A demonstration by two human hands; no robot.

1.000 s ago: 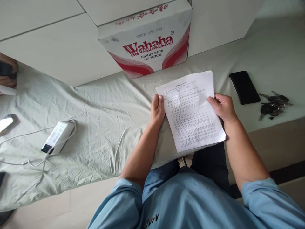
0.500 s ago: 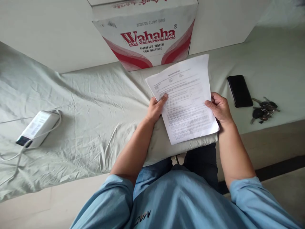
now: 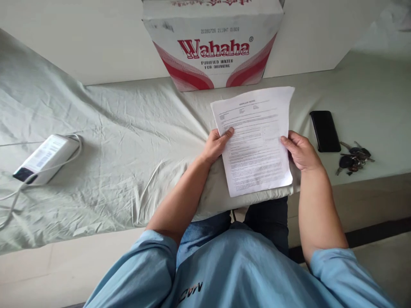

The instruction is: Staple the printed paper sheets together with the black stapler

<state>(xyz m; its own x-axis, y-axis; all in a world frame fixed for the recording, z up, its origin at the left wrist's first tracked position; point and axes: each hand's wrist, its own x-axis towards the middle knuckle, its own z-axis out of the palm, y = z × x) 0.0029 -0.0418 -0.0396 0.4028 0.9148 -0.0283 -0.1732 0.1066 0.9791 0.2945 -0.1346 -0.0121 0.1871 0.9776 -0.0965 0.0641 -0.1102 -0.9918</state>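
Note:
A white printed sheet of paper (image 3: 257,149), covered in small lines of text, is held up between my two hands over the front edge of the cloth-covered table. My left hand (image 3: 217,144) grips its left edge, thumb on the printed face and fingers behind. At the opposite edge my right hand (image 3: 301,149) pinches the paper the same way, its fingers partly hidden. Whether there is more than one sheet, I cannot tell. The print is mostly too small to read.
Behind the paper stands a red and white Wahaha water carton (image 3: 215,47). A black phone (image 3: 325,131) and a bunch of keys (image 3: 355,158) lie to the right. On the left a white box-shaped device (image 3: 48,159) with a cable rests on the pale green tablecloth (image 3: 112,141).
The view has turned slightly, so the carton and paper appear further right. The sheet sits straighter than before. Both hands keep their hold on it.

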